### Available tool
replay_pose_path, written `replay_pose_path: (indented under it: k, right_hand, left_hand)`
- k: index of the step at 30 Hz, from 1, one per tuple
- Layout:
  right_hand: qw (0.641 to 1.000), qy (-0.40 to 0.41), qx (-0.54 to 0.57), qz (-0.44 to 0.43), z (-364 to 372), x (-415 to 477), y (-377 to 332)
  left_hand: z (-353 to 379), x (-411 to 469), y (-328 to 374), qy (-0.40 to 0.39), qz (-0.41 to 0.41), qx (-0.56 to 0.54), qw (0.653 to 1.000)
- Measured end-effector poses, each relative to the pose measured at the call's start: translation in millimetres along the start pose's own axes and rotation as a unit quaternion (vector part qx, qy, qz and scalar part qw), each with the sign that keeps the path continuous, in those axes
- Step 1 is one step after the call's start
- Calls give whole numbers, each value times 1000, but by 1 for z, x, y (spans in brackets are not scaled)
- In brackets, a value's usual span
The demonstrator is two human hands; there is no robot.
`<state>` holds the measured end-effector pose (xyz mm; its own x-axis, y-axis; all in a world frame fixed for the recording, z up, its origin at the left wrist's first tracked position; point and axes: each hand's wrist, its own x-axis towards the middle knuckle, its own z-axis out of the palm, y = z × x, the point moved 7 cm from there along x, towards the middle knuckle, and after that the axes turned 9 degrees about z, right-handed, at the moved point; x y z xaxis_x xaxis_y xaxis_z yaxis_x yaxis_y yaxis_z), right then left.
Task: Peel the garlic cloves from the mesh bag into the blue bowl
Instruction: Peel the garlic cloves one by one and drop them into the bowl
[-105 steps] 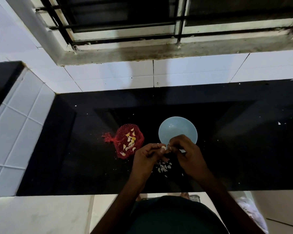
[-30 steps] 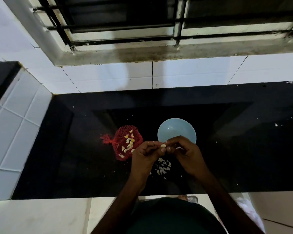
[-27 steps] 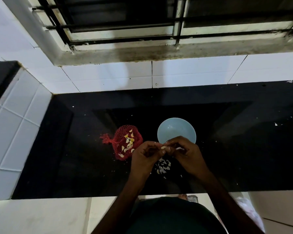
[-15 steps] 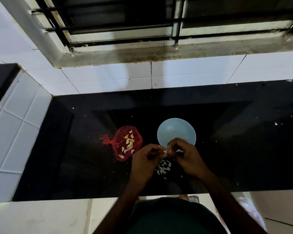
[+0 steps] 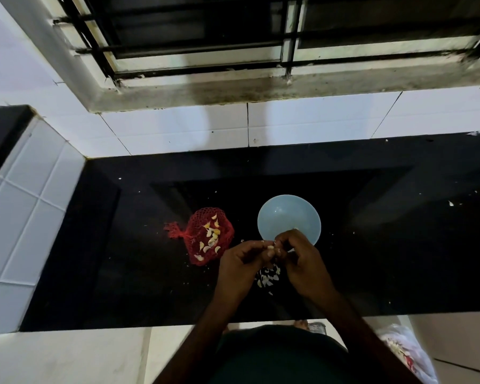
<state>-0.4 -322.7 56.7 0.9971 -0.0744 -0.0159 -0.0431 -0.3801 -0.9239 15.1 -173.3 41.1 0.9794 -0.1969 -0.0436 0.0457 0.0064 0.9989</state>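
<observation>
A red mesh bag (image 5: 197, 231) lies open on the black counter (image 5: 122, 245) with several pale garlic cloves on it. To its right stands the light blue bowl (image 5: 286, 214). Just in front of the bowl's near rim, my left hand (image 5: 240, 263) and my right hand (image 5: 302, 261) meet fingertip to fingertip and pinch one small garlic clove (image 5: 270, 247) between them. A little heap of white garlic skins (image 5: 268, 277) lies on the counter under my hands. Most of the bowl's inside looks bare; its near part is hidden by my right hand.
White tiled wall (image 5: 178, 128) and a barred window (image 5: 233, 37) rise behind the counter. A tiled ledge (image 5: 20, 217) borders the left side. A plastic bag (image 5: 405, 353) sits low at the right, below the counter edge. Small white flecks dot the counter's right side.
Both hands stay together at the bowl's near rim, working the same clove. My fingers have shifted slightly around it. Bag and bowl have not moved.
</observation>
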Motion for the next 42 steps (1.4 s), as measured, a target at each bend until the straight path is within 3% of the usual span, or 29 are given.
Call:
replay_pose_path:
  k: [11,16,19,24,28,34,42]
  right_hand:
    - [1000,6,-4,-3,-5,1,-3]
    - [998,18,17,65,-8,-2,5]
    - [998,23,-34,57,-8,-3,13]
    - [986,-40,-143,79,7,-5,27]
    - [982,-6,-169,85,8,-7,18]
    - [997,-1,-16,72,9,-6,13]
    - [996,48,25,74,2,-5,16]
  left_hand:
    - [-7,-4,0,32,-23,-41,998]
    - [-6,-7,-5,25,-34,-35,998]
    - [-11,-7,-10,35,-39,-18,998]
    - [-18,-8,-19,40,-57,2,998]
    - [-17,-10,-24,23,-57,16,998]
    - [-16,-13,-29,10,-64,9,998]
    - [-8,-14,-26,2,-83,-37,996]
